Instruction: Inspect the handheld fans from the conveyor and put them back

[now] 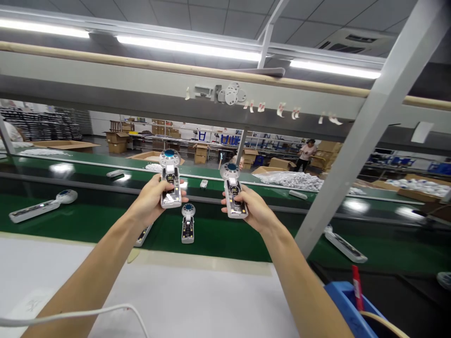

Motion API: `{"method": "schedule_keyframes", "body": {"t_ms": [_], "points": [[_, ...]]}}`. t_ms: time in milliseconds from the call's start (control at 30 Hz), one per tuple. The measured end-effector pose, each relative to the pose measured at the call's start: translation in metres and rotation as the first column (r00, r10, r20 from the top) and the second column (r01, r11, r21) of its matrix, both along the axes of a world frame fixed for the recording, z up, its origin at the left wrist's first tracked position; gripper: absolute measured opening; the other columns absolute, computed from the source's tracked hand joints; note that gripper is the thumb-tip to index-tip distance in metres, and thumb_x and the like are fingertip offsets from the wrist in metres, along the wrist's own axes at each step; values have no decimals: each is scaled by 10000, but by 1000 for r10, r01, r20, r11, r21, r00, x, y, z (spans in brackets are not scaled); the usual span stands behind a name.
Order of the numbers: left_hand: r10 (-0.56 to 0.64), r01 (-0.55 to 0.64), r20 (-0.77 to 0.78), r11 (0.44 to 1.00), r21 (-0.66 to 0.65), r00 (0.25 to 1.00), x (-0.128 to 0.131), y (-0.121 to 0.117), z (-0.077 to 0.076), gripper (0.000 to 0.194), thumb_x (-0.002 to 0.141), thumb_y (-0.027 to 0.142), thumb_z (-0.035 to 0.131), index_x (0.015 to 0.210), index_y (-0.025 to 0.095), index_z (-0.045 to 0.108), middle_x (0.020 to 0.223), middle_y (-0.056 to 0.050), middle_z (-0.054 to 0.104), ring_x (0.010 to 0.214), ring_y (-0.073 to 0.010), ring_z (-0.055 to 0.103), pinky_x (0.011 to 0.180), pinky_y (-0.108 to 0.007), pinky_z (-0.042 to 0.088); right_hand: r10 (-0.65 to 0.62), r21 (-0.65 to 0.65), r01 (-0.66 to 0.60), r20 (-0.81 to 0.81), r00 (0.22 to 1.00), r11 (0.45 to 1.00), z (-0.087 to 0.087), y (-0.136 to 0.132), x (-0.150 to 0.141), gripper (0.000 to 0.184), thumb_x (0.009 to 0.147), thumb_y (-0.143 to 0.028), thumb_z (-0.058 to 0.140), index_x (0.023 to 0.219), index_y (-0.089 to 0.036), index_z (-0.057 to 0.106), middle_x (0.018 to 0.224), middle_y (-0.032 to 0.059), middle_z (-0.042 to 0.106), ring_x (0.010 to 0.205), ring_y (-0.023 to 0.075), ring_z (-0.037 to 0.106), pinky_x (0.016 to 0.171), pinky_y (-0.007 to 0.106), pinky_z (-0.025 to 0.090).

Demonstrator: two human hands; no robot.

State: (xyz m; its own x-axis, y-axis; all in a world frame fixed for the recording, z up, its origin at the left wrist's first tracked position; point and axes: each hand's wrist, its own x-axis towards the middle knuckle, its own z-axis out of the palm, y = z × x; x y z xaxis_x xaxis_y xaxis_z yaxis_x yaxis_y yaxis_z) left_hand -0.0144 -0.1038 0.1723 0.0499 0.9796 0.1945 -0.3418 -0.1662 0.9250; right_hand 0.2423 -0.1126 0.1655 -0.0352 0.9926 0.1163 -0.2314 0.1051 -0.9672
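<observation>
My left hand (151, 202) is shut around the lower body of a white handheld device (171, 180), which has a round head with a blue centre and an exposed circuit board. My right hand (244, 209) grips a matching device (232, 188) the same way, and both are raised above a green conveyor belt (211, 239). Between and below my hands, another device (188, 224) lies on the belt. A further one (143, 236) lies mostly hidden behind my left forearm. Others rest on the belt at the left (42, 206) and right (345, 246).
A white work surface (141, 291) fills the foreground, with a white cable (70, 317) across its lower left. A blue bin (348, 305) holding a red item stands lower right. An overhead metal beam (176, 87) and diagonal strut cross the view. Beyond lie cardboard boxes, white parts and a standing person (306, 155).
</observation>
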Motion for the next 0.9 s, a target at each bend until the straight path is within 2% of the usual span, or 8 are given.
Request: {"method": "schedule_keyframes", "body": {"t_ms": [167, 333, 433, 633, 800, 900], "points": [[-181, 187, -60, 975, 123, 982, 11, -26, 7, 575, 762, 184, 656, 1285, 161, 420, 1041, -146, 672, 679, -241, 684, 596, -336, 581, 18, 185, -29, 60, 998, 982, 11, -22, -10, 633, 723, -119, 620, 1301, -254, 400, 958, 6, 687, 755, 198, 727, 621, 319, 617], [-258, 281, -137, 940, 193, 956, 19, -44, 11, 541, 824, 202, 633, 1297, 175, 373, 923, -97, 675, 680, -213, 658, 617, -312, 560, 66, 228, -95, 132, 989, 969, 16, -36, -16, 636, 735, -176, 624, 1322, -242, 390, 886, 10, 700, 713, 184, 702, 611, 287, 578], [-282, 311, -156, 927, 210, 947, 23, -48, 10, 511, 837, 199, 621, 1278, 170, 365, 880, -85, 671, 682, -202, 648, 595, -276, 544, 57, 243, -90, 139, 989, 966, 16, -39, -19, 671, 709, -175, 620, 1330, -238, 375, 841, 4, 700, 676, 181, 681, 584, 277, 555], [-290, 323, -162, 913, 249, 943, 26, -46, 5, 521, 850, 196, 617, 1276, 180, 317, 887, -81, 672, 701, -199, 658, 604, -276, 557, 71, 281, -108, 139, 988, 954, 16, -44, -27, 649, 692, -169, 609, 1298, -225, 382, 836, -4, 678, 689, 168, 656, 571, 264, 533], [-311, 337, -131, 892, 301, 941, 26, -43, 0, 627, 832, 213, 676, 1318, 199, 281, 979, -81, 646, 729, -194, 666, 609, -289, 578, 78, 342, -117, 125, 989, 932, 18, -50, -30, 687, 696, -178, 636, 1329, -249, 378, 1061, 36, 640, 837, 183, 663, 599, 273, 555], [-335, 349, -101, 883, 312, 937, 27, -45, 1, 656, 823, 205, 696, 1332, 202, 281, 1094, -110, 611, 769, -195, 673, 608, -284, 585, 81, 352, -118, 119, 990, 928, 19, -53, -31, 713, 698, -184, 643, 1351, -256, 366, 1132, 48, 618, 795, 166, 656, 600, 280, 562]]}}
